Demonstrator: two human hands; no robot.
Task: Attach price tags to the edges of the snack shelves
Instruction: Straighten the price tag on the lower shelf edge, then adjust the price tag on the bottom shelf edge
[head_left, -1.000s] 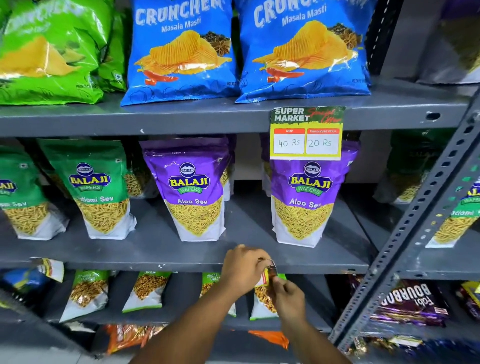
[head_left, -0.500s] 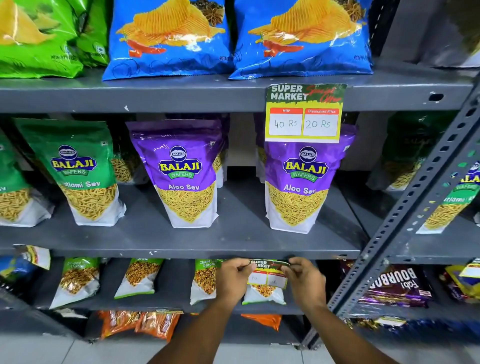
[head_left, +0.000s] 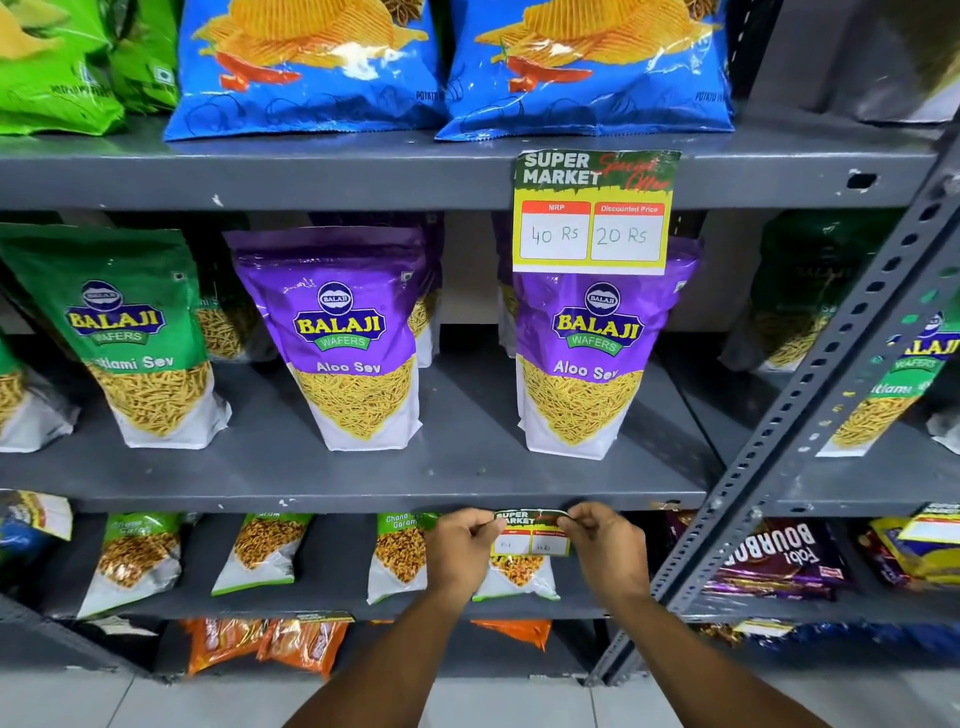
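Both hands now pinch a small price tag (head_left: 530, 535) flat against the front edge of the middle shelf (head_left: 311, 499), the left hand (head_left: 460, 551) gripping its left side, the right hand (head_left: 605, 545) its right. A second ago they were bunched together lower, the tag folded between them. Another tag (head_left: 592, 213) hangs from the shelf above.

Moved apart from a close huddle over a small clip a second ago: left hand (head_left: 460, 553) and right hand (head_left: 605, 548) now at either top corner of the price tag (head_left: 530, 535). Tag spread flat and raised against the shelf edge (head_left: 311, 501), formerly bunched below it.
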